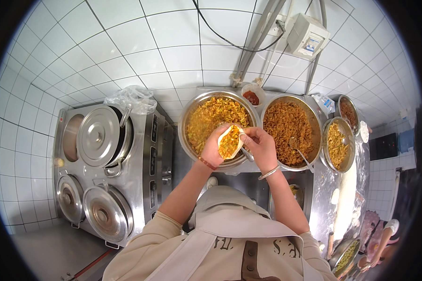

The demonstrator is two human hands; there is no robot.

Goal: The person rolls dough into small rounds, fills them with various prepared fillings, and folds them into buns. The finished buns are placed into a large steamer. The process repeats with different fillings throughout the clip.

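Cupped in my left hand (212, 146) is a round dough wrapper (242, 149) heaped with chopped yellow-green filling (229, 142). My right hand (262, 146) pinches the wrapper's right edge between thumb and finger. Both hands are over the near side of a wide steel basin (183, 140) of similar vegetable filling (214, 114). A metal utensil handle (247, 154) shows below my right fingers; whether I hold it or it rests in the basin I cannot tell. Right of it stands a second basin (315, 119) of brown shredded filling (285, 126) with a spoon (299, 151) in it.
Lidded steel pots (98, 137) stand on a steel cooker (133, 189) to the left. A plastic tub (255, 92) of red paste sits behind the basins. Rightward are a smaller bowl (337, 142), a floured counter (320, 207) with long dough (345, 200), and another person's arm (381, 246).
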